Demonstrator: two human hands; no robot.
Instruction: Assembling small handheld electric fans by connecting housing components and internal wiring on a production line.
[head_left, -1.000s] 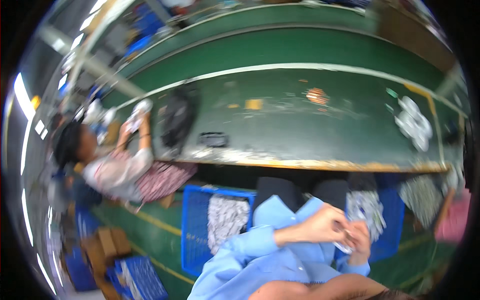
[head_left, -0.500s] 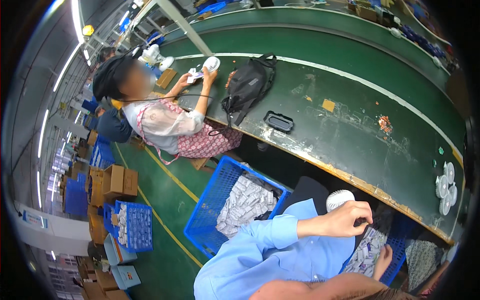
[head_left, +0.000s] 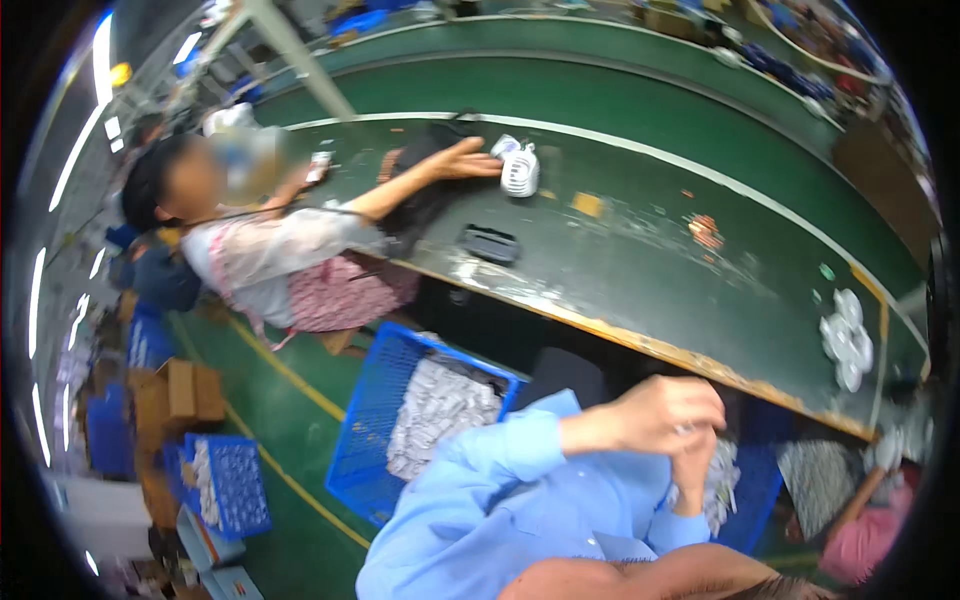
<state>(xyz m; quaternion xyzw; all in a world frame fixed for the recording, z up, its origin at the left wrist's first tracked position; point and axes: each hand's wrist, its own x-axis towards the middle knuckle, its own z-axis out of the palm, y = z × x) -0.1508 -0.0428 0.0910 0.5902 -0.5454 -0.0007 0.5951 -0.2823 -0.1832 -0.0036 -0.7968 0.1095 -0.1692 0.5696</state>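
My left hand (head_left: pixel 660 415), at the end of a blue sleeve, is in front of the table edge with its fingers curled closed. My right hand (head_left: pixel 692 470) meets it from below, its fingertips pinched together against the left fingers. Something small and pale shows between the hands, but blur and the fingers hide what it is. Just below the hands, white-and-purple small pieces lie in a blue basket (head_left: pixel 755 490). Another blue basket (head_left: pixel 350 440) on my left holds many small white pieces (head_left: pixel 440 415).
A co-worker (head_left: pixel 290 240) on the left reaches across the green table (head_left: pixel 620 260) beside a white ribbed round device (head_left: pixel 519 170). A black tray (head_left: pixel 490 244), a dark bag (head_left: pixel 425 180) and several white round parts (head_left: pixel 848 340) lie on it. Another person (head_left: pixel 875 525) sits at the right.
My right hand has come up from the right-hand basket to my left hand. The co-worker's arm has stretched out and the white device now stands on the table. The view has shifted right.
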